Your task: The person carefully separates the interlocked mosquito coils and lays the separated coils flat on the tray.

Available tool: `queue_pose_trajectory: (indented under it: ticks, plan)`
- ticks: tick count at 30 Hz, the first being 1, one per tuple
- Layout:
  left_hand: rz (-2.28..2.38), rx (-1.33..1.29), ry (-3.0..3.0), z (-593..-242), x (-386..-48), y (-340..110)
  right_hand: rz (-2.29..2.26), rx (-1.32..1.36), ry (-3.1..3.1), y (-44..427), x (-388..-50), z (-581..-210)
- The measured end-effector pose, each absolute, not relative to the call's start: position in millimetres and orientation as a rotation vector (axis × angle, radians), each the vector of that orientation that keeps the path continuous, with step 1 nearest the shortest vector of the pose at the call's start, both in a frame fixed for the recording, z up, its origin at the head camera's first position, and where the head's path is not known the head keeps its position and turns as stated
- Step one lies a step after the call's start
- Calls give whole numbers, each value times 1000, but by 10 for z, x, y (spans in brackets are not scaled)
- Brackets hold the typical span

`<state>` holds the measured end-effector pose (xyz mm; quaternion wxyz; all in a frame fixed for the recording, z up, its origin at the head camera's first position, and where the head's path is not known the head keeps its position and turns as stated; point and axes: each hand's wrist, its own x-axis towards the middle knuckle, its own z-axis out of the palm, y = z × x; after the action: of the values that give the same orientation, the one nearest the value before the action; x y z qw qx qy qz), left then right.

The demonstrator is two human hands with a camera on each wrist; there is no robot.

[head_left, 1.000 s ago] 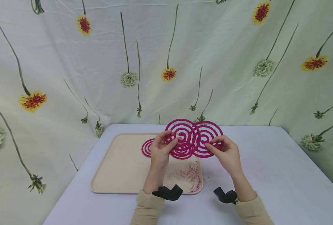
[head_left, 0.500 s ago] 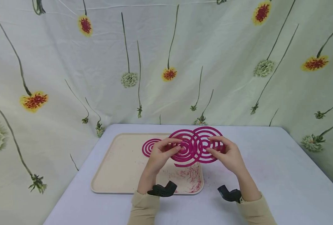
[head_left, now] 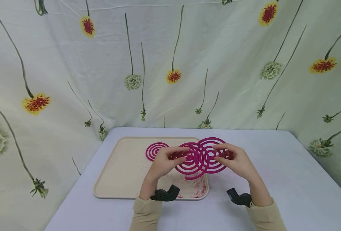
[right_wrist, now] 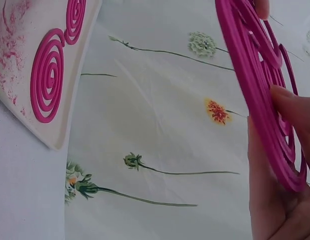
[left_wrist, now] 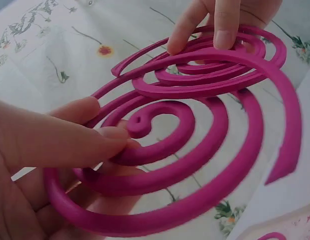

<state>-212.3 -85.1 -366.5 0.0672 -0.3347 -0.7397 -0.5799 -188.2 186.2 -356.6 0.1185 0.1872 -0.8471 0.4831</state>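
In front of me the left hand (head_left: pixel 163 163) and right hand (head_left: pixel 240 161) hold up two magenta mosquito coils whose outer rings overlap and cross. The left coil (left_wrist: pixel 144 223) is pinched between the left thumb and fingers near its inner turns. Thumb and fingers of the right hand grip the right coil (right_wrist: pixel 255 107). A free outer end curves down below the pair in the head view. Beneath and behind, one coil (head_left: pixel 148 151) lies flat on the beige tray (head_left: pixel 121 173); a second tray coil (right_wrist: pixel 36 82) shows in the right wrist view, largely hidden from the head camera.
Magenta crumbs and smears (head_left: pixel 199 187) mark the tray's right part. The tray stands on a white-covered table (head_left: pixel 274 179), with a flower-print cloth (head_left: pixel 231 64) hanging behind it. A black camera (head_left: pixel 166 194) is worn on each wrist.
Both hands have lowered the overlapping coils and tilted them flatter. The right hand has shifted slightly right, and the free outer end now stands out below. The tray coil has stayed put.
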Motion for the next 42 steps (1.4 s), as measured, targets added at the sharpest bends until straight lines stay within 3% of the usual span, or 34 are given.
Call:
queue_pose_trajectory:
  ticks: [12,20,27,37,42]
  plan:
    - [-2204,-560,-1776,-3645,-2110,-660,1518,329,-2147,1616,-1899,-3617]
    - [-2335,-468,-1483,-3662,-2117,-525,1586,281,-1977,1364,-1713,-3432]
    - [-2275,-604,-1606,-3671,-2117,-568,1610,291,-1956,1467,-1903,-3678]
    - [-1915,-1003,-2122,-3693,-2141,-840,1445,455,-2340,1702,-1900,-3622]
    - [-1818,-1073,-2233,-3692,-2139,-890,1426,583,-2448,1763,-1908,-3616]
